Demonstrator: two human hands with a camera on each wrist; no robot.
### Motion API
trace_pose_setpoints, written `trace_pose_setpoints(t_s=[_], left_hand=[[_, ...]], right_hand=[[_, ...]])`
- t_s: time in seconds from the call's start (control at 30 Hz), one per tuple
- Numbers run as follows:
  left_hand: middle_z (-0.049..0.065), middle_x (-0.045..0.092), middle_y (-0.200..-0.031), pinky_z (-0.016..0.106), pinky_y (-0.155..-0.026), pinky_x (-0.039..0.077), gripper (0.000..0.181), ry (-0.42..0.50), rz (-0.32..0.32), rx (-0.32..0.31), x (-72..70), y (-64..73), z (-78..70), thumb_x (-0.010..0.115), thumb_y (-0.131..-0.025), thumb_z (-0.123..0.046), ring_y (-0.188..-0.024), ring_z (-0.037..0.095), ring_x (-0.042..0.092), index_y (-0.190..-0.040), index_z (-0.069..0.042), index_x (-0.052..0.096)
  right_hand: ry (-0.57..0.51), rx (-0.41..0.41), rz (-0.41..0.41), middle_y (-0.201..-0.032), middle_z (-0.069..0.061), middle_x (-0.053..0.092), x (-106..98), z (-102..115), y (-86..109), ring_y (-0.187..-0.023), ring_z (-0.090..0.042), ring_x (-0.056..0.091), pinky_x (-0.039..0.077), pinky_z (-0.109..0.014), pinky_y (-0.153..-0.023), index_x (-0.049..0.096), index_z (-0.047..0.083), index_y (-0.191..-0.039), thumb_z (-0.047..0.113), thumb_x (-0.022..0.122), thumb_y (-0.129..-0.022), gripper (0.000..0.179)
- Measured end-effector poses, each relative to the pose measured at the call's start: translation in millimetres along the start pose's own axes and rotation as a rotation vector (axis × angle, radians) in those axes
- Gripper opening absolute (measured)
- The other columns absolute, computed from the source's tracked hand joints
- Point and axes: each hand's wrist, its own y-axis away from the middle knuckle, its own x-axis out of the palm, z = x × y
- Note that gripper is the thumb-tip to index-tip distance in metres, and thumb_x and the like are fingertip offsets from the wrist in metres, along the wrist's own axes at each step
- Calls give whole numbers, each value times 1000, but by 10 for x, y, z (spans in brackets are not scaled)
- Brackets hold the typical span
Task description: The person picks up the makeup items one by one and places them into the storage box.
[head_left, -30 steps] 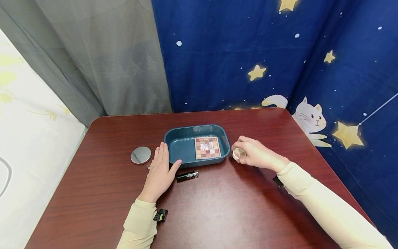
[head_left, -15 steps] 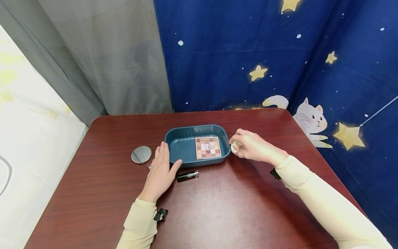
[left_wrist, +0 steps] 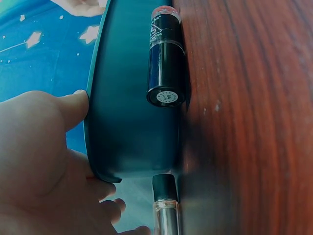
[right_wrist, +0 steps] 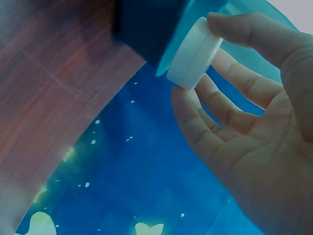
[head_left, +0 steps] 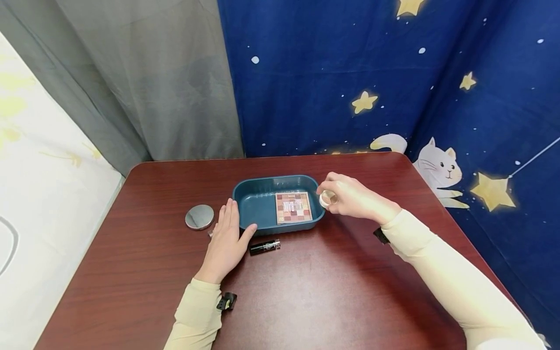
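A teal tray [head_left: 258, 209] stands mid-table with a chequered eyeshadow palette [head_left: 293, 207] at its right end. My left hand [head_left: 223, 243] rests against the tray's left front corner, fingers straight along the side and thumb at the front rim. Over the tray's right rim, my right hand [head_left: 352, 197] pinches a small round white jar [right_wrist: 194, 54] between thumb and fingertips, tilted. A black lipstick [head_left: 264, 247] lies in front of the tray. Beside my left fingers is a clear tube with a black cap [left_wrist: 165, 188], mostly hidden by that hand in the head view.
A round mirror-topped compact [head_left: 199, 217] lies to the left of the tray. The reddish-brown table [head_left: 306, 301] reaches back to grey and blue star-patterned curtains [head_left: 323, 63].
My right hand has lifted the white jar and brought it left and back, from beside the tray to over its right rim. My left hand has stayed at the tray's corner.
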Motion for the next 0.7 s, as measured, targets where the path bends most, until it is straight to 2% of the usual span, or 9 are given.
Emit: trace_pose_setpoints(t_s=[0.4, 0.7], left_hand=[[8, -4, -168, 62, -116, 16, 89, -8, -8, 9, -12, -3, 2, 43, -103, -59, -153, 33, -1, -161, -5, 4], [7, -5, -168, 61, -117, 15, 89, -7, -3, 9, -5, -8, 11, 43, -103, -58, -153, 35, 0, -161, -5, 3]], right_hand=[[-43, -11, 6, -104, -2, 59, -14, 175, -332, -87, -20, 59, 51, -36, -78, 72, 14, -113, 9, 79, -79, 35], [-44, -64, 15, -106, -3, 60, 93, 301, -592, -89, -20, 60, 51, -37, -79, 73, 13, -116, 9, 80, -80, 37]])
